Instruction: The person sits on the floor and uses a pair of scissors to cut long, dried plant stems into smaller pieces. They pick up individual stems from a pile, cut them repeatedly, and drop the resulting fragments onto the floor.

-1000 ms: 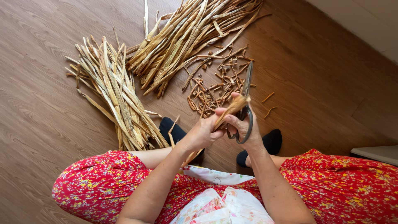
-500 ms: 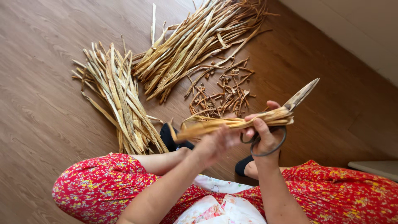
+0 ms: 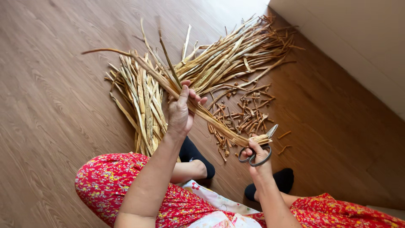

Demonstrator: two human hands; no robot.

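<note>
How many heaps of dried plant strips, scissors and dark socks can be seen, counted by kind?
Heaps of long dried strips on the floor: 2
Heap of short cut pieces: 1
Held strip bundle: 1
Scissors: 1
Dark socks: 2
Total: 7

The left hand (image 3: 181, 110) is gripping the dried stalk (image 3: 202, 112) mid-length, arm extended; the right hand (image 3: 257, 154), fingers curled, is clasping below its lower end.
</note>
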